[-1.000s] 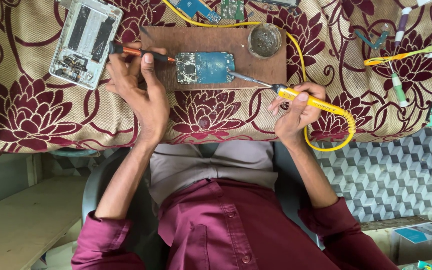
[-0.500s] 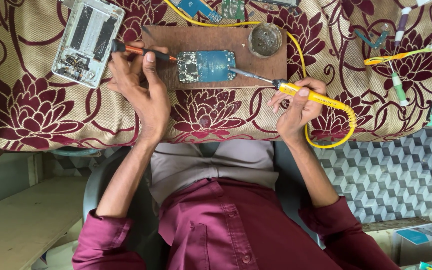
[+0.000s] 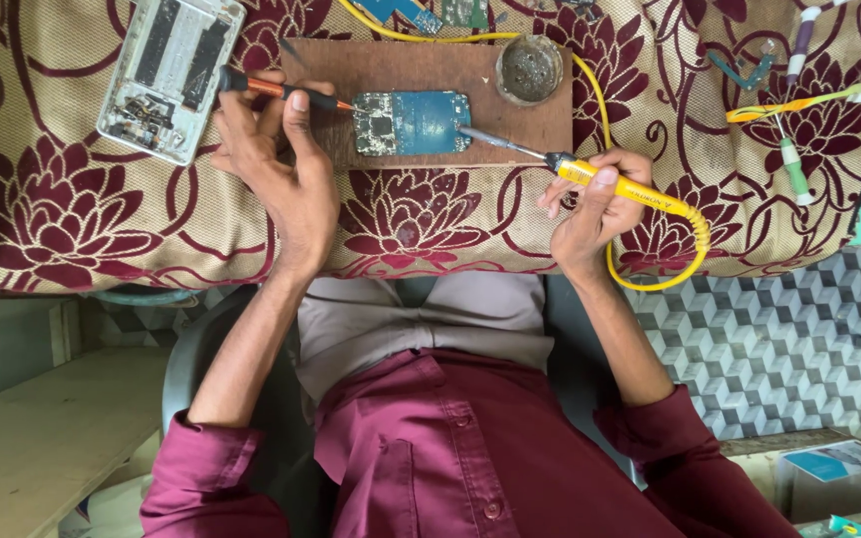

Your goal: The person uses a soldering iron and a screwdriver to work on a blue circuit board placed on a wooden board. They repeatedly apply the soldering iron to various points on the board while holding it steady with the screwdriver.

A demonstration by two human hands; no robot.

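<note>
Now | blue circuit board point(image 3: 413, 122) upper centre on brown wooden board point(image 3: 421, 75) | left hand point(image 3: 276, 164) fingers pinching orange-black screwdriver point(image 3: 286, 92) | right hand point(image 3: 595, 204) fingers gripping yellow soldering iron point(image 3: 590, 176), tip touching circuit board's right edge.

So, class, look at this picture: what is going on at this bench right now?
A person in a maroon shirt sits at a table covered with a flowered cloth. The right hand holds a yellow soldering iron, its tip on the right edge of a small blue circuit board that lies on a brown wooden board. The left hand holds a screwdriver, its tip at the circuit board's left edge. An opened device lies to the left, a small round tin on the wooden board.
</note>
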